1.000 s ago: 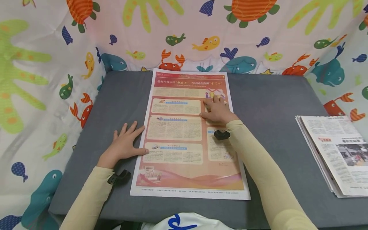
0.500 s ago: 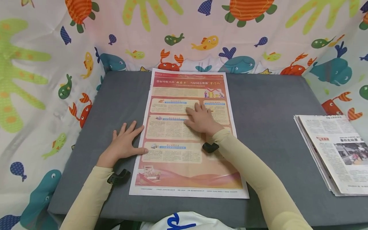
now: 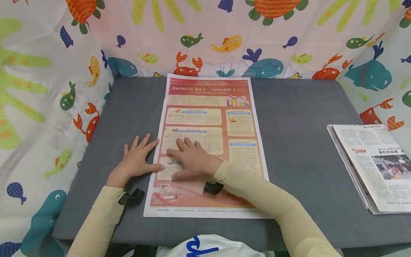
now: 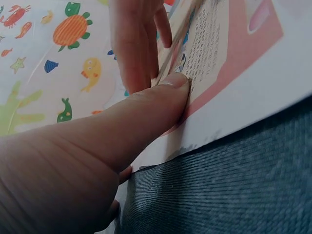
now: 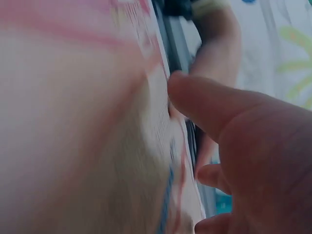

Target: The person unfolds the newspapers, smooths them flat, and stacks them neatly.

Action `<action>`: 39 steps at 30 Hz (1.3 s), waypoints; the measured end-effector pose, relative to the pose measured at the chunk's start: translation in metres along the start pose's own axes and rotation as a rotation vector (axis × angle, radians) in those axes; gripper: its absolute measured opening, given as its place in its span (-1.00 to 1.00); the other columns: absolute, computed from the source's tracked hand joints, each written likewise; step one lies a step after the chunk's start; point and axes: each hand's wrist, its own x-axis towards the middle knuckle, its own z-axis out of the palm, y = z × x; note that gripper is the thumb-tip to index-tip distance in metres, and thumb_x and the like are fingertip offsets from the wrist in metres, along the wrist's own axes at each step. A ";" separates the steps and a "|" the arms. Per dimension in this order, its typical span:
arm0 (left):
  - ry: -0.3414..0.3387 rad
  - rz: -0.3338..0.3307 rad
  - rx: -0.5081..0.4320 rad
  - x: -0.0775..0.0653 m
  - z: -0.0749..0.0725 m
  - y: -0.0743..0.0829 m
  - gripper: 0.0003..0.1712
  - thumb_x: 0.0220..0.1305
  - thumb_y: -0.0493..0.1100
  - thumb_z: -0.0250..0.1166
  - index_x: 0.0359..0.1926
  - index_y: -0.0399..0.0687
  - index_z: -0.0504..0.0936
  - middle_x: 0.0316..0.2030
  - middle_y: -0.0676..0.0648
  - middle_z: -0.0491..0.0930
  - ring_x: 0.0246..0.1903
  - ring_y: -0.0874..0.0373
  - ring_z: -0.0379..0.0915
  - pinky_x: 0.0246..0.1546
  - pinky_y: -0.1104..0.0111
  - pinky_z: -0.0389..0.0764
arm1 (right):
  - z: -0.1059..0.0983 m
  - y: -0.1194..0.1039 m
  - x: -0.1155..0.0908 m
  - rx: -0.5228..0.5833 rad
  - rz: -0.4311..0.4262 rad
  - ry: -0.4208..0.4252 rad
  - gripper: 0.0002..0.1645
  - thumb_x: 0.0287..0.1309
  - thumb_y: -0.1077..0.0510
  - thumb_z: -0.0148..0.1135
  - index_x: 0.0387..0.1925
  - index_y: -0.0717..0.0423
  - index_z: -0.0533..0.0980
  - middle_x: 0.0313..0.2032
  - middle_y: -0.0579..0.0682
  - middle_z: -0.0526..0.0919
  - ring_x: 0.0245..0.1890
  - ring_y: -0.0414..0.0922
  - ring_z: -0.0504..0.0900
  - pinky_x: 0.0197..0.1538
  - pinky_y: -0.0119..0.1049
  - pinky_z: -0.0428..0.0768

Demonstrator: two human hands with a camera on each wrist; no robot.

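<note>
A sheet of newspaper (image 3: 244, 157), printed in red and cream with a white margin, lies flat on the grey table. At its left edge my left hand (image 3: 135, 160) rests with fingers spread, the thumb over the margin; the left wrist view shows that thumb (image 4: 156, 105) pressed on the paper. My right hand (image 3: 196, 160) is over the sheet's left-middle part, palm down and fingers extended toward the left hand. In the blurred right wrist view, its thumb (image 5: 204, 100) stands out close above the printed surface.
A stack of folded newspapers (image 3: 375, 167) lies at the table's right side. The grey table (image 3: 295, 117) is backed and flanked by a cloth (image 3: 212, 21) printed with sea animals. Each wrist wears a small black camera (image 3: 131, 197).
My right hand has slid from the sheet's upper right down and left across the print, nearing the left hand. The left hand has stayed at the left edge.
</note>
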 end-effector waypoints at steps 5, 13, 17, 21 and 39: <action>0.024 0.010 0.000 -0.001 0.000 0.000 0.25 0.02 0.38 0.48 0.60 0.01 0.14 0.62 -0.33 -0.14 0.57 -0.50 -0.44 0.34 -0.57 -0.37 | 0.010 -0.020 0.003 -0.059 -0.014 -0.050 0.24 -0.02 -0.54 0.35 0.60 -0.31 0.08 0.64 0.13 -0.08 0.63 0.25 -0.09 0.51 0.38 0.08; 0.037 0.020 -0.003 -0.002 0.002 -0.001 0.25 0.01 0.37 0.48 0.60 0.01 0.15 0.62 -0.34 -0.11 0.57 -0.52 -0.42 0.34 -0.57 -0.34 | 0.015 -0.028 0.004 -0.125 0.010 -0.061 0.27 -0.05 -0.55 0.37 0.61 -0.31 0.06 0.65 0.14 -0.11 0.64 0.25 -0.12 0.51 0.38 0.08; 0.023 0.026 -0.025 -0.004 -0.001 -0.002 0.25 0.03 0.37 0.48 0.60 -0.02 0.12 0.61 -0.35 -0.12 0.57 -0.51 -0.42 0.34 -0.57 -0.35 | 0.014 -0.028 0.004 -0.109 0.011 -0.066 0.27 -0.04 -0.54 0.38 0.61 -0.30 0.06 0.65 0.14 -0.12 0.64 0.25 -0.13 0.51 0.39 0.06; 0.006 0.031 -0.039 -0.004 -0.005 -0.002 0.25 0.06 0.36 0.47 0.61 -0.03 0.10 0.62 -0.35 -0.13 0.57 -0.52 -0.42 0.34 -0.57 -0.34 | 0.013 -0.028 0.005 -0.074 0.020 -0.074 0.29 -0.05 -0.50 0.42 0.62 -0.30 0.03 0.65 0.12 -0.13 0.64 0.24 -0.16 0.53 0.39 0.01; 0.018 0.007 -0.078 -0.002 -0.008 -0.001 -0.32 0.56 -0.08 -0.02 0.60 -0.12 0.11 0.60 -0.34 -0.07 0.57 -0.49 -0.37 0.37 -0.53 -0.35 | 0.004 -0.019 0.005 0.056 -0.020 -0.023 0.20 0.11 -0.19 0.50 0.62 -0.31 0.00 0.61 0.06 0.09 0.61 0.20 0.03 0.50 0.36 0.15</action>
